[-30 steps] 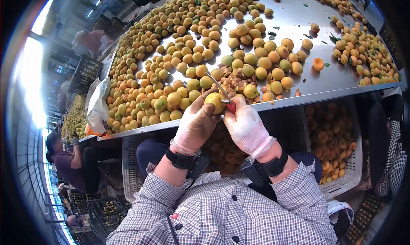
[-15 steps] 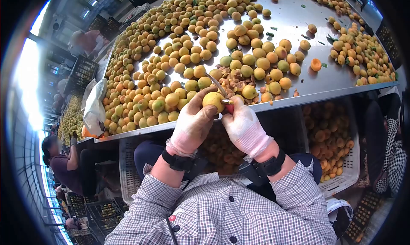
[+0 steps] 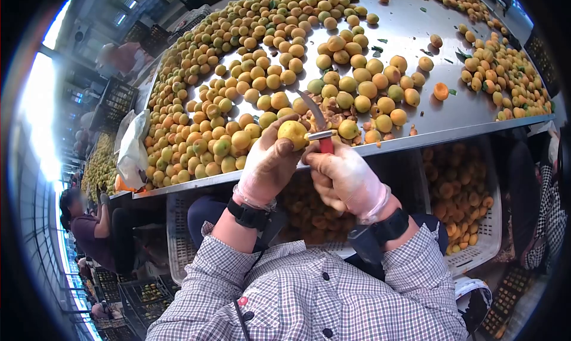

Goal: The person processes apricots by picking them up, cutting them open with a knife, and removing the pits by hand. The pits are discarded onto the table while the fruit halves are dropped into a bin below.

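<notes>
My left hand (image 3: 267,162), in a pale glove with dirty bare fingertips, is closed around a yellow apricot (image 3: 292,135). In my gloved right hand (image 3: 345,173) is a curved knife (image 3: 321,130) with a red handle; its blade points up and to the left over the table. A small metal crosspiece at the handle's top sits beside the apricot's right side; whether it touches the fruit I cannot tell. Behind the knife lies a heap of brownish pits and scraps (image 3: 337,116) among whole apricots (image 3: 363,88).
A metal table (image 3: 416,124) bears many apricots, with its front edge just beyond my hands. Below stand a crate (image 3: 493,222) of halved apricots and more halves (image 3: 312,219) between my knees. A white bag (image 3: 131,151) hangs at the left corner. A person (image 3: 95,228) sits at left.
My right hand has drawn slightly right and turned, so the red handle and more of the blade show. The apricot has shifted a little up and left in my left hand.
</notes>
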`<act>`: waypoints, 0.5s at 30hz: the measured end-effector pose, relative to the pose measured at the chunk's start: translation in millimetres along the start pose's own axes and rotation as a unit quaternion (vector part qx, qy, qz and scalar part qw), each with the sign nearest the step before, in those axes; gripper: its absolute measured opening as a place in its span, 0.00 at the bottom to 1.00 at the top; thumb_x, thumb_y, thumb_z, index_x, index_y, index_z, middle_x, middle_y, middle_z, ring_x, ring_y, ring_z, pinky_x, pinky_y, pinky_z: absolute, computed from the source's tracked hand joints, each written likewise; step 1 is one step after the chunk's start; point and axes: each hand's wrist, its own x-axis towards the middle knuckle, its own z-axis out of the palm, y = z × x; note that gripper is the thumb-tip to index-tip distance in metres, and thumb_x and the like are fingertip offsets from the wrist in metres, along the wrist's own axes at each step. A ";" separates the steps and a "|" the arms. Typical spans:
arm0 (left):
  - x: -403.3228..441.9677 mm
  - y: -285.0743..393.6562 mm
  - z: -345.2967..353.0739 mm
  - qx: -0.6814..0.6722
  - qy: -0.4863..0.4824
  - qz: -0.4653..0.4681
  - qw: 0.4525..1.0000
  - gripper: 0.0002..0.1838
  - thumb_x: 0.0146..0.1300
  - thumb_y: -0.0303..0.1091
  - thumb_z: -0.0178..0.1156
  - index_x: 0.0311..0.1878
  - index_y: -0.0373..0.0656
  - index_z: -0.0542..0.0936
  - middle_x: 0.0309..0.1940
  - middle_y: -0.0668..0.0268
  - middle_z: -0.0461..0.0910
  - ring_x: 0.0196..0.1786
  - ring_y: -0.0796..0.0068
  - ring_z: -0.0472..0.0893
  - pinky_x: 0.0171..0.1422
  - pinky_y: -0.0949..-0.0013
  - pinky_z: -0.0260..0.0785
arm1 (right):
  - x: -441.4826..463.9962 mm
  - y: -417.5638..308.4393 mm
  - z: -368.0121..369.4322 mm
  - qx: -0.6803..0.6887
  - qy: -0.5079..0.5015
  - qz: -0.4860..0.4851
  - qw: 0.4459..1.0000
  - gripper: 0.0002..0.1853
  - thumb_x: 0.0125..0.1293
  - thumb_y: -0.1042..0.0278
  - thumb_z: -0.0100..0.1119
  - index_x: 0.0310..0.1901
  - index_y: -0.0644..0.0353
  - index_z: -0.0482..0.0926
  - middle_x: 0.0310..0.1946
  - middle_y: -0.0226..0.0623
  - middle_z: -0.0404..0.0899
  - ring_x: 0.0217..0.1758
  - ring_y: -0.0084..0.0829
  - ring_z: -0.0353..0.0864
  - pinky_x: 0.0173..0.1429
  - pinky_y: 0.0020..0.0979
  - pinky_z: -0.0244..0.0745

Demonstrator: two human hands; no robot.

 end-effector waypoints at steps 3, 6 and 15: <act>2.2 -2.6 -11.2 0.003 0.011 0.023 1.000 0.42 0.62 0.42 0.70 0.72 0.33 0.61 0.63 0.56 0.71 0.66 0.63 0.73 0.73 0.60 0.64 | 15.8 15.4 -10.9 -0.395 0.171 -0.247 0.868 0.11 0.71 0.67 0.52 0.47 0.66 0.75 0.25 0.35 0.77 0.27 0.30 0.79 0.33 0.28 0.71; -2.0 -2.3 -10.8 0.012 0.031 0.027 0.999 0.42 0.61 0.39 0.71 0.72 0.32 0.60 0.63 0.57 0.71 0.65 0.64 0.73 0.72 0.60 0.65 | 14.1 20.5 -6.4 -0.491 0.213 -0.196 0.822 0.13 0.69 0.67 0.55 0.47 0.69 0.75 0.29 0.48 0.81 0.36 0.45 0.83 0.42 0.38 0.74; 1.1 2.4 -11.3 0.060 0.032 0.043 0.997 0.50 0.57 0.32 0.73 0.77 0.32 0.52 0.65 0.55 0.69 0.65 0.66 0.73 0.69 0.64 0.68 | 15.4 30.7 -4.5 -0.544 0.235 -0.214 0.777 0.13 0.68 0.67 0.53 0.47 0.70 0.72 0.34 0.61 0.81 0.43 0.61 0.81 0.46 0.51 0.76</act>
